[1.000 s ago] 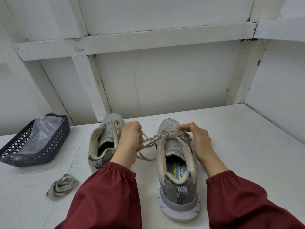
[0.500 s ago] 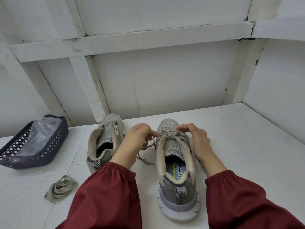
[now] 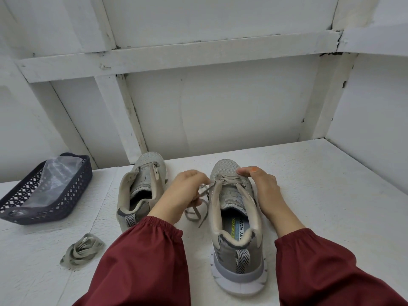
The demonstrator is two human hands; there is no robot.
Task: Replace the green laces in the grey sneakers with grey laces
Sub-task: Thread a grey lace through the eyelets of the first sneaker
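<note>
A dark mesh basket (image 3: 55, 203) holding a clear plastic bag (image 3: 55, 180) sits far left, with a loose lace bundle (image 3: 82, 250) nearer on the white table (image 3: 320, 195). The unlaced sneaker (image 3: 141, 184) stands next. The left hand (image 3: 183, 193) pinches the grey lace (image 3: 199, 209), whose ends trail between the shoes. The right hand (image 3: 262, 184) curls round the partly laced sneaker (image 3: 234, 219), thumb by the crossings.
</note>
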